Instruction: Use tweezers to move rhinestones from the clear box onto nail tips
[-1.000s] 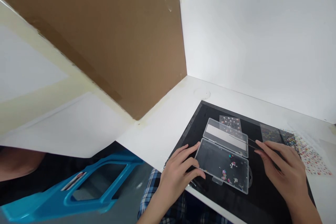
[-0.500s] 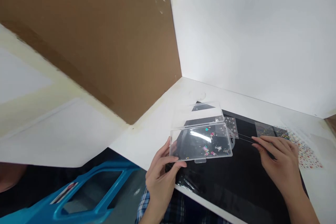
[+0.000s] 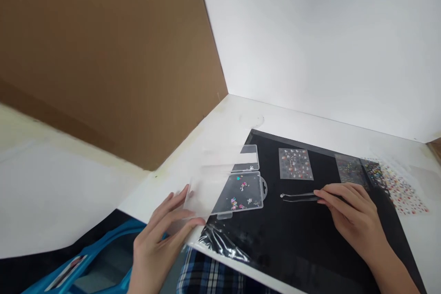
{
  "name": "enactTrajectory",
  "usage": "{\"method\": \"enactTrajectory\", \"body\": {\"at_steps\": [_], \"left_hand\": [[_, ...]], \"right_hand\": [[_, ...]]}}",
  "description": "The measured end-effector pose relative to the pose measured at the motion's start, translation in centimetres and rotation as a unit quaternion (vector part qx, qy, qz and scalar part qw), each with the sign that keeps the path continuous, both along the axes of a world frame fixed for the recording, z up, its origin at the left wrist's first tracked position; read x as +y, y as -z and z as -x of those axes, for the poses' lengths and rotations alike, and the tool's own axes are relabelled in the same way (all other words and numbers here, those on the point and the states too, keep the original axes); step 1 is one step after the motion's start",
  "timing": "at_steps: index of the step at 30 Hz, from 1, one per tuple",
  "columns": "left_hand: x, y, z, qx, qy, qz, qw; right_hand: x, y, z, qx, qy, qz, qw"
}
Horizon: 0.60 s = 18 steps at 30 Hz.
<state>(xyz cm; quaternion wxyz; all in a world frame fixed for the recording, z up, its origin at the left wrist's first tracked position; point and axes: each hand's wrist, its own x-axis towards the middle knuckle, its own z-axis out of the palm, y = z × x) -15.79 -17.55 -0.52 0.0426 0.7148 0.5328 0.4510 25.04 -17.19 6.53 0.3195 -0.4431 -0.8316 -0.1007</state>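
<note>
We see here a small craft work place, not a kitchen or a lab: a white desk (image 3: 220, 121) stands in a corner with white wall (image 3: 310, 41) and a brown cardboard panel (image 3: 103, 64), and a black mat (image 3: 292, 257) carries sheets of small stickers (image 3: 295, 164).

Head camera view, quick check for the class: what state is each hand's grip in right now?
Left hand: closed, holding a blurred clear plastic sheet.
Right hand: closed, holding metal tweezers.
</note>
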Motion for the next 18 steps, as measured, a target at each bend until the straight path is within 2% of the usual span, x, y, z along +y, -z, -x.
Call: {"method": "enactTrajectory", "body": {"at_steps": [5, 14, 18], "left_hand": [[0.5, 1.5, 1.1, 0.022, 0.008, 0.022, 0.999], [0.2, 0.8, 0.3, -0.010, -0.013, 0.021, 1.000], [0.5, 2.2, 2.3, 0.061, 0.035, -0.006, 0.998]], "right_hand": [[0.2, 0.5, 0.4, 0.006, 0.000, 0.028, 1.000], [0.8, 0.2, 1.0, 0.017, 0.019, 0.031, 0.999], [1.1, 0.2, 1.0, 0.020, 0.015, 0.045, 0.999]]}}
